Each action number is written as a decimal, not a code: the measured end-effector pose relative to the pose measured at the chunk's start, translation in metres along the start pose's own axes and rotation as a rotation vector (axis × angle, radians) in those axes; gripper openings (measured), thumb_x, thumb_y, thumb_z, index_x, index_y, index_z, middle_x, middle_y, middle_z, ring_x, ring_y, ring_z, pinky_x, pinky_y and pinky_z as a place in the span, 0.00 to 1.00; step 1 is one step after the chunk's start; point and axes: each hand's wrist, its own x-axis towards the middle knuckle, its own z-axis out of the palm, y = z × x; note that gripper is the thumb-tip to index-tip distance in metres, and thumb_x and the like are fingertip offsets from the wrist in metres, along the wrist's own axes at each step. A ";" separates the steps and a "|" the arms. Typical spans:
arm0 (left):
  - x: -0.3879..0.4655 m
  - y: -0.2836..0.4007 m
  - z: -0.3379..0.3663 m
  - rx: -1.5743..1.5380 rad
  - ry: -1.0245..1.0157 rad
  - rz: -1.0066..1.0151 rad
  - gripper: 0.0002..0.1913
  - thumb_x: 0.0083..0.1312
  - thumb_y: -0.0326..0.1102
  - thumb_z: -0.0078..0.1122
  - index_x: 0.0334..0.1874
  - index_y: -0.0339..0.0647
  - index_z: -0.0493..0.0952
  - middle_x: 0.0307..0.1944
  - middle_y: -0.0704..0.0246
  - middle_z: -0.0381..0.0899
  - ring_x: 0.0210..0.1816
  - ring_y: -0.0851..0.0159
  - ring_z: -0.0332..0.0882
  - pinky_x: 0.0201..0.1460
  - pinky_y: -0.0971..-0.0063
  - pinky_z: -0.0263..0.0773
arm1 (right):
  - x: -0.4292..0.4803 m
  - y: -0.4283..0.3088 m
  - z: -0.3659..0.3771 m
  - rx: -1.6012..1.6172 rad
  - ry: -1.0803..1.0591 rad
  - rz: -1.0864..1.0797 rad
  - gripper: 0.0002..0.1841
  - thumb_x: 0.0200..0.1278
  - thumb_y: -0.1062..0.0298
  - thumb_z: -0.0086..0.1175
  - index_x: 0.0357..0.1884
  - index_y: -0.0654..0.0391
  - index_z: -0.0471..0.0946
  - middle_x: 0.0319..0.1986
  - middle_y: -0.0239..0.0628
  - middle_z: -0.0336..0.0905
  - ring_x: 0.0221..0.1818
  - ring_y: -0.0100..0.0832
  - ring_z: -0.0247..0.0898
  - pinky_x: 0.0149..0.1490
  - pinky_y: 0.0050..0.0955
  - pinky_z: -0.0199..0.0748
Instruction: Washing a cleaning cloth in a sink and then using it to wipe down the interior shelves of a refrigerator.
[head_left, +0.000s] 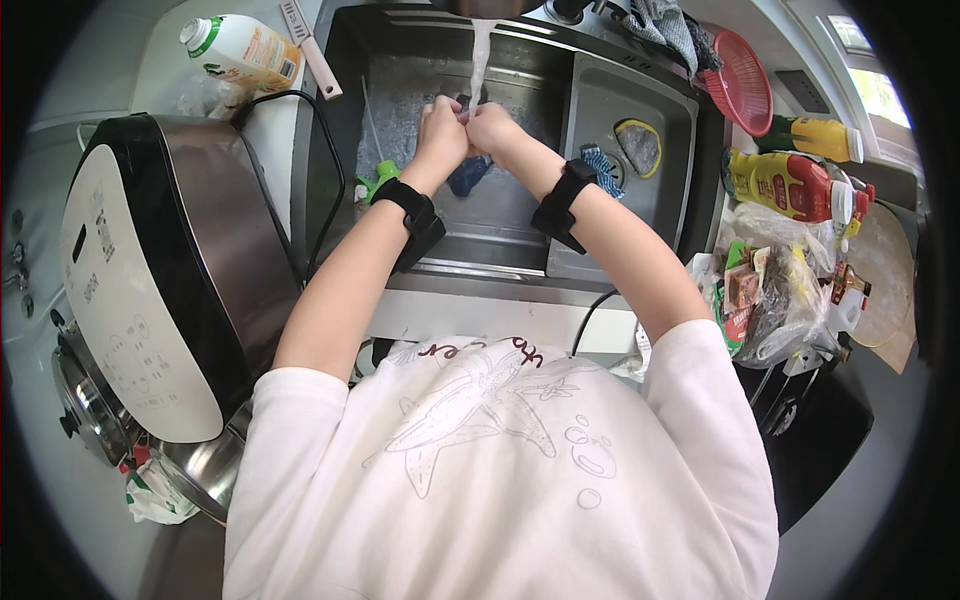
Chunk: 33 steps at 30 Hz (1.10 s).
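Both hands are together over the left basin of a stainless-steel sink (517, 217), under a stream of running water (481, 64). My left hand (444, 135) and my right hand (493, 129) meet at the fingers; whether something small is between them cannot be told. Dark blue cloth or plastic (469, 177) shows just below the hands, perhaps hanging from them or lying in the basin. A bright green object (384, 174) lies by my left wrist. In the right tray (637, 82) are a blue-and-white striped cloth (600, 166) and a yellow-edged scrubbing pad (638, 148).
A rice cooker (217, 247) with a black cord stands left of the sink. Behind it are a white bottle (244, 52) and a light-handled knife (319, 64). At the right are a red plastic basket (739, 82), sauce bottles (784, 184) and plastic bags (787, 300).
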 end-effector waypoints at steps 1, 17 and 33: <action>0.001 -0.002 0.001 0.033 -0.065 -0.005 0.14 0.52 0.27 0.53 0.41 0.32 0.67 0.37 0.51 0.71 0.42 0.50 0.70 0.45 0.64 0.66 | 0.000 0.000 -0.003 -0.002 -0.001 -0.002 0.09 0.50 0.77 0.45 0.32 0.66 0.75 0.24 0.40 0.75 0.22 0.30 0.72 0.27 0.25 0.72; 0.044 -0.062 0.036 0.400 -0.600 -0.207 0.17 0.60 0.39 0.39 0.48 0.39 0.70 0.48 0.56 0.71 0.51 0.51 0.68 0.51 0.60 0.63 | -0.004 0.022 -0.042 -0.492 0.003 0.106 0.11 0.51 0.68 0.46 0.36 0.58 0.76 0.26 0.39 0.76 0.25 0.30 0.75 0.30 0.26 0.75; 0.042 -0.124 0.036 -0.284 -0.048 -0.611 0.17 0.40 0.33 0.61 0.31 0.27 0.74 0.33 0.56 0.77 0.37 0.58 0.76 0.35 0.66 0.69 | -0.001 0.025 -0.045 -0.436 0.078 -0.003 0.11 0.46 0.68 0.47 0.31 0.58 0.77 0.23 0.43 0.77 0.24 0.34 0.75 0.33 0.28 0.72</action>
